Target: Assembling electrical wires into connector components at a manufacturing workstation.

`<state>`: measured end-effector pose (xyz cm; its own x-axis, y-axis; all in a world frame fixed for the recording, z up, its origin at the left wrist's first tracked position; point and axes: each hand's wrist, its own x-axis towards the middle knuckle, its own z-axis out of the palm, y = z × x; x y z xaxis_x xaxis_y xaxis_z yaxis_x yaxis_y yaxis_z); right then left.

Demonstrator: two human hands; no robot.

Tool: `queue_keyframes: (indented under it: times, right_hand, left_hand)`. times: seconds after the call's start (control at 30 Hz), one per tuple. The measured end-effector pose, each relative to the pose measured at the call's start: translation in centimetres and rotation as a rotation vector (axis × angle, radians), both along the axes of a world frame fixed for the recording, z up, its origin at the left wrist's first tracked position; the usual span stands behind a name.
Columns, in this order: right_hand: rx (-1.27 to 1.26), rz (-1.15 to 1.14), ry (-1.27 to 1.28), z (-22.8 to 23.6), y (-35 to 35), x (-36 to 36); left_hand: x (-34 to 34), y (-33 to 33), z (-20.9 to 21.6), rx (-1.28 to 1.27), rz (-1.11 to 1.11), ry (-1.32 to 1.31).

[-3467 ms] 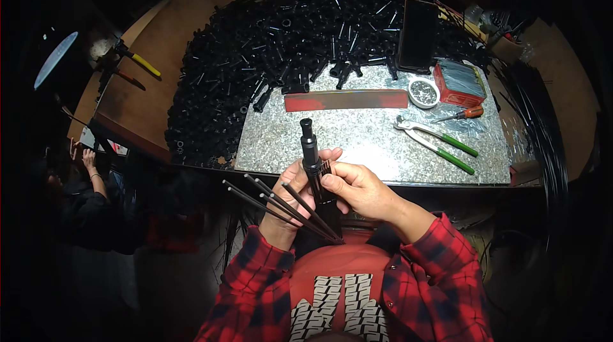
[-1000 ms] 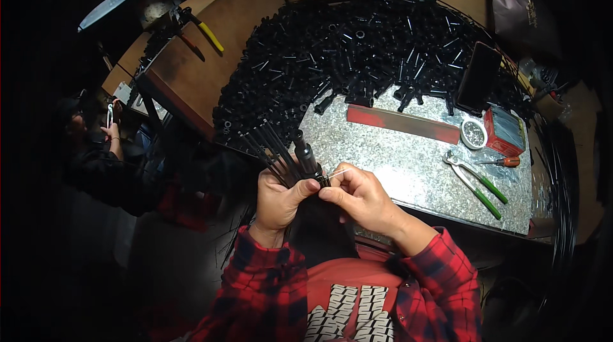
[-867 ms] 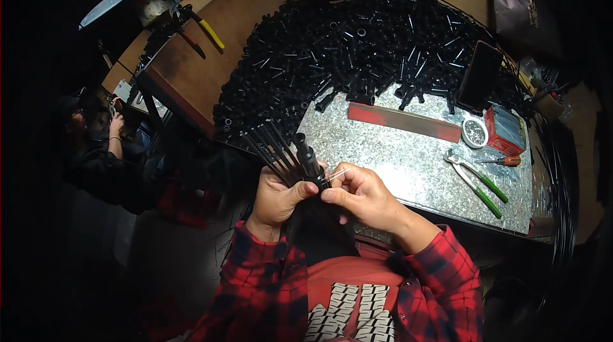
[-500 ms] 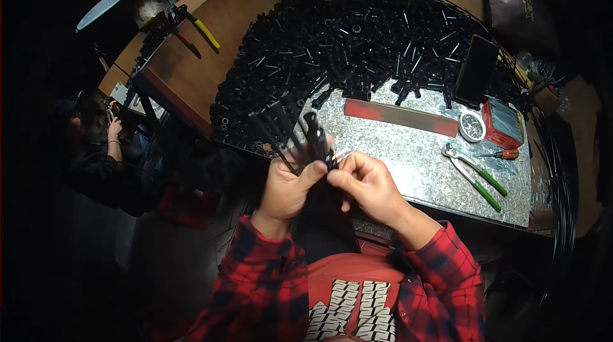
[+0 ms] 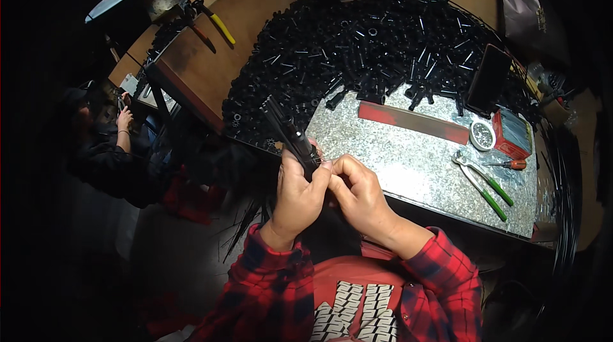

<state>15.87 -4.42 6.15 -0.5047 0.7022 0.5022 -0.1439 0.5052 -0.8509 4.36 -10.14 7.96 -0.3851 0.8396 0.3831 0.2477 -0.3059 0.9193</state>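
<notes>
My left hand (image 5: 299, 195) is closed round a bundle of slim black rods (image 5: 281, 122) with a dark tubular part among them. The bundle tilts up and away to the left, over the near edge of the worktop. My right hand (image 5: 361, 190) pinches at its lower end, fingertips close to the left thumb. Something thin and shiny shows there, too small to name. Beyond my hands lies a large heap of black tubular parts (image 5: 357, 45), several with bright metal pins.
On the speckled worktop (image 5: 402, 166) lie a red-and-dark flat bar (image 5: 412, 122), green-handled pincers (image 5: 486, 190) and an orange-handled screwdriver (image 5: 514, 164). A white cup (image 5: 473, 143) stands by a red box (image 5: 511, 144). A dark phone (image 5: 488, 78) leans on the heap. Another person (image 5: 108, 150) works at far left.
The rods, spread apart before, now lie closer together and tilt more to the left. My right fingers have closed in on the bundle's lower end. The whole view has shifted slightly.
</notes>
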Motion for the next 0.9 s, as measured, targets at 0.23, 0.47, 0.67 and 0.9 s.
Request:
queue_keyframes:
  times: [0.23, 0.47, 0.67, 0.9]
  right_hand:
    - [-0.415, 0.21, -0.073, 0.0, 0.6, 0.6]
    - [-0.606, 0.31, -0.117, -0.6, 1.3, 0.7]
    - [-0.574, 0.366, -0.064, -1.0, 1.4, 0.5]
    - [-0.561, 0.284, -0.019, -1.6, 0.4, 2.2]
  left_hand:
    - [-0.9, -0.4, -0.1, -0.007, -0.111, 0.021]
    - [-1.1, -0.6, -0.3, -0.011, -0.114, -0.008]
    - [-1.1, -0.9, -0.9, 0.051, -0.132, 0.029]
    - [0.4, -0.6, -1.4, 0.078, -0.124, 0.145]
